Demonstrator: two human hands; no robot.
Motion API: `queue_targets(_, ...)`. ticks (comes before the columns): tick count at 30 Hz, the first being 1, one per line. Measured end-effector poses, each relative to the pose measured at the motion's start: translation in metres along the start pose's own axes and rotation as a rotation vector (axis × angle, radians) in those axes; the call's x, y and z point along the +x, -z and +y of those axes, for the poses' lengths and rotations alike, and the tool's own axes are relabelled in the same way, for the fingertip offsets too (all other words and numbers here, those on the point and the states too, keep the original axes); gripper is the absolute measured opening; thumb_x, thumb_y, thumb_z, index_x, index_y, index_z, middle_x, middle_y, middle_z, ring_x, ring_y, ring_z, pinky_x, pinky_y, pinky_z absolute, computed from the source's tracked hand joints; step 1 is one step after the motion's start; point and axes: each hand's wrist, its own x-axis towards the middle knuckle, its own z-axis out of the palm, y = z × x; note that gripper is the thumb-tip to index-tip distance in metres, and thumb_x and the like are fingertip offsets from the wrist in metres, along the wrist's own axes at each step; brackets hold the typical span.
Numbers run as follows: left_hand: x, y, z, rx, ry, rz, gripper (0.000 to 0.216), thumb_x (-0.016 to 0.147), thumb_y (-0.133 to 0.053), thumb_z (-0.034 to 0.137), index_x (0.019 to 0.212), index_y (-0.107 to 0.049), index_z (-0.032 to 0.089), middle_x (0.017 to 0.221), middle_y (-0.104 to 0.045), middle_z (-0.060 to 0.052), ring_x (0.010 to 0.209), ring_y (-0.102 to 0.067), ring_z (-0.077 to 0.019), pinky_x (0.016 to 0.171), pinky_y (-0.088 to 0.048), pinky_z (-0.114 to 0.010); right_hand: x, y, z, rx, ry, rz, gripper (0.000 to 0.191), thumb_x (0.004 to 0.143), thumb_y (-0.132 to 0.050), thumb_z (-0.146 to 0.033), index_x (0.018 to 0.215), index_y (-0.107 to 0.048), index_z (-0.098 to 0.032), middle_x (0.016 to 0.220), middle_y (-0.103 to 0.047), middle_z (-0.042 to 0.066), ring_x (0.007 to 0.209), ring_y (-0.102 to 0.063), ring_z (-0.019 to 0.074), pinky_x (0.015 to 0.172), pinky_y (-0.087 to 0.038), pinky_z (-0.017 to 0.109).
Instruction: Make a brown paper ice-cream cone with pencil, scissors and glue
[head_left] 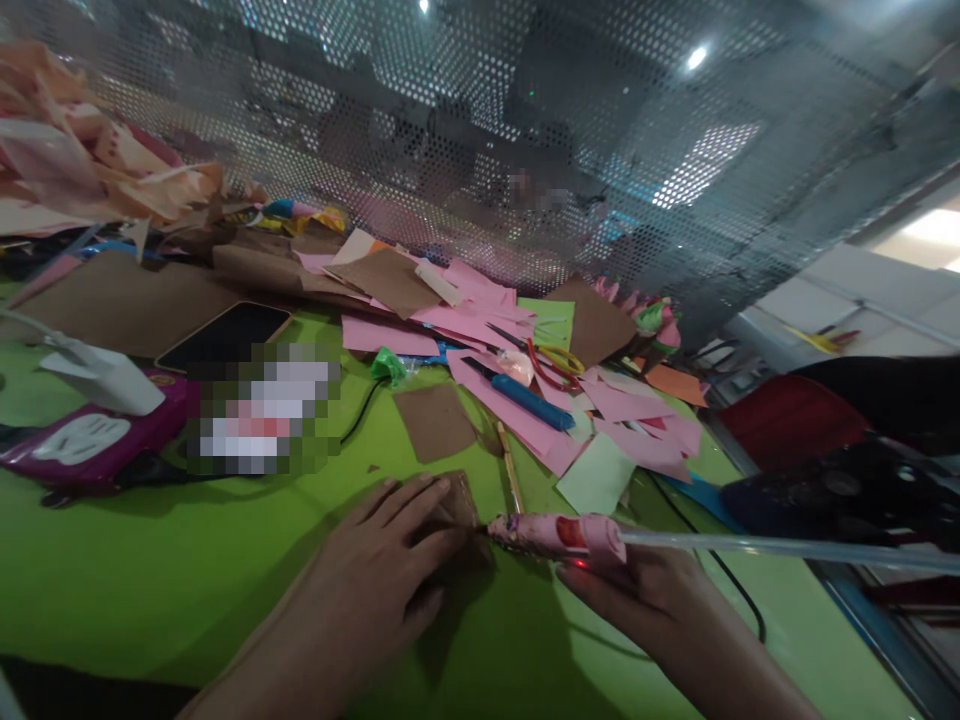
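In my right hand (645,590) is a pink hot glue gun (570,538), its nozzle pointing left and a small red light glowing on its underside. A long clear glue stick (757,546) runs out of its back end to the right. My left hand (405,560) holds a brown piece of paper (463,498), its fingers lying across the piece and covering much of it. The gun's tip is at the right edge of this piece; whether they touch I cannot tell. Just beyond lies a square brown paper piece (435,422), with a thin wooden stick (508,465) beside it.
Pink paper scraps (517,410), a blue utility knife (529,400) and scissors (559,362) lie at the back of the green table (247,580). A phone (225,338) and a purple power strip (97,430) are left. Perforated mesh (450,110) rises behind.
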Motion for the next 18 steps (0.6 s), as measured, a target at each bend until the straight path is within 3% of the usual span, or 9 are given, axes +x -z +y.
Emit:
queue_targets(7,0.000,-0.003,-0.001,-0.008,0.023,-0.002,0.050,0.079,-0.063,0.018,0.126,-0.057,0.033,0.155,-0.037,-0.003,0.140,-0.036,-0.0270,0.114,-0.030,-0.051,-0.007,0.001,0.008,-0.053,-0.022,-0.052,0.031,0.091,-0.056,-0.039,0.115,-0.073,-0.027,0.102,-0.077,0.004,0.093,-0.072,0.0301,0.085,-0.057,0.037)
queue_targets(18,-0.001,-0.002,0.000,-0.015,0.024,-0.005,0.052,0.076,-0.060,0.013,0.123,-0.059,0.034,0.153,-0.040,-0.002,0.140,-0.036,-0.0264,0.115,-0.029,-0.051,-0.009,0.004,0.001,-0.103,-0.026,-0.013,0.027,0.089,-0.059,-0.039,0.107,-0.076,-0.028,0.081,-0.078,0.002,0.076,-0.072,0.0265,0.071,-0.058,0.031)
